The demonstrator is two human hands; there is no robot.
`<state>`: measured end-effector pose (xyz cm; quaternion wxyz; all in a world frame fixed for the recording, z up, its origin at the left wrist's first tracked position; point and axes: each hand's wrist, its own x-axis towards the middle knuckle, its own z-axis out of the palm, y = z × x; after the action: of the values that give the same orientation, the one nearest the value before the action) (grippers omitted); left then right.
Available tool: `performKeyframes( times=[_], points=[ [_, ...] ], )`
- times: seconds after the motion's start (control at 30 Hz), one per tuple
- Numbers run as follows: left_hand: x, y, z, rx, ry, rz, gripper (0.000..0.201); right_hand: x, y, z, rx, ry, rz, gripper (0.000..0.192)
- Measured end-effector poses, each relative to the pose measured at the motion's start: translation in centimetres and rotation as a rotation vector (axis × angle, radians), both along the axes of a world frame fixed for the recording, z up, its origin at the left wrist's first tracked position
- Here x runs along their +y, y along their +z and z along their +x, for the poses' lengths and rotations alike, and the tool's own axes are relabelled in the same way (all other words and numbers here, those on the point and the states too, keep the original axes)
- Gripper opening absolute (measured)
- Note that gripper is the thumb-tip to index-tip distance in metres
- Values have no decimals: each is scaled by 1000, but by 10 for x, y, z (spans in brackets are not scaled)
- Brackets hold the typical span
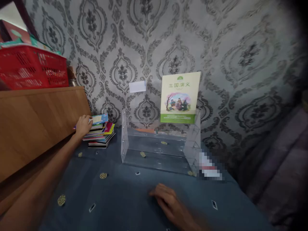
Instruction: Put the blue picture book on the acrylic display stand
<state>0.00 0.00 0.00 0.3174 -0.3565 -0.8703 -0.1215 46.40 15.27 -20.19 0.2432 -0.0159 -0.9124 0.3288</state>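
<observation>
At the left, my left hand (84,124) grips the near edge of a blue-covered book (100,119), the topmost of an uneven stack of books (98,141). Part of that top book is hidden under my fingers. Low in the middle, my right hand (168,200) is over the dark blue tablecloth (125,200), its fingers loosely bent and slightly blurred. I see nothing in it. Beyond it stands a clear acrylic tiered rack (156,165). A pale green and cream book (180,99) with an illustrated cover stands upright in its back tier.
A red plastic basket (36,67) sits on a wooden cabinet (40,118) beside my left arm. A small white paper (137,86) is on the patterned wall (146,41). Right of the rack lies a pixelated white item (209,166). Dark fabric (276,154) hangs at the right.
</observation>
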Motion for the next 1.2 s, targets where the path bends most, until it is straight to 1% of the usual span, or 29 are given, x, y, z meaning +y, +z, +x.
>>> performKeyframes(
  times=[0.07,0.17,0.27,0.37,0.43,0.5,0.6,0.7,0.77,0.87,1.0,1.07,1.1,1.13,1.2],
  points=[
    [12,-5,-5,-5,-2,-56,35,-1,2,-1,1,12,4,31],
    [35,-16,-6,-12,9,-133,35,0,5,-3,-11,7,20,31],
    [60,-27,-1,-27,63,-176,36,0,7,-3,-13,14,28,32],
    [79,-32,4,-61,127,-191,39,0,5,-1,-7,4,33,30],
    [86,-32,8,-88,156,-196,40,1,1,0,7,-19,40,29],
    [89,-28,11,-113,166,-205,40,2,-4,0,21,-20,47,28],
    [86,-19,15,-139,144,-230,39,3,-7,0,44,-15,63,28],
    [71,-13,22,-131,119,-254,38,2,-3,-1,77,-11,64,27],
    [53,-13,29,-107,111,-265,38,1,2,-2,79,-2,48,28],
    [18,-19,45,-62,79,-277,31,0,6,-3,55,15,25,30],
    [-31,-30,70,-2,18,-278,41,0,5,-4,38,13,16,32],
    [-53,-40,83,13,0,-280,45,-1,6,-4,26,10,11,31],
    [-64,-47,90,25,-16,-280,46,-1,7,-4,14,12,8,31],
    [-75,-56,97,46,-40,-278,48,-1,9,-5,1,16,4,32],
    [-99,-80,115,109,-109,-265,51,-2,13,-5,-6,33,0,32]
  ],
)
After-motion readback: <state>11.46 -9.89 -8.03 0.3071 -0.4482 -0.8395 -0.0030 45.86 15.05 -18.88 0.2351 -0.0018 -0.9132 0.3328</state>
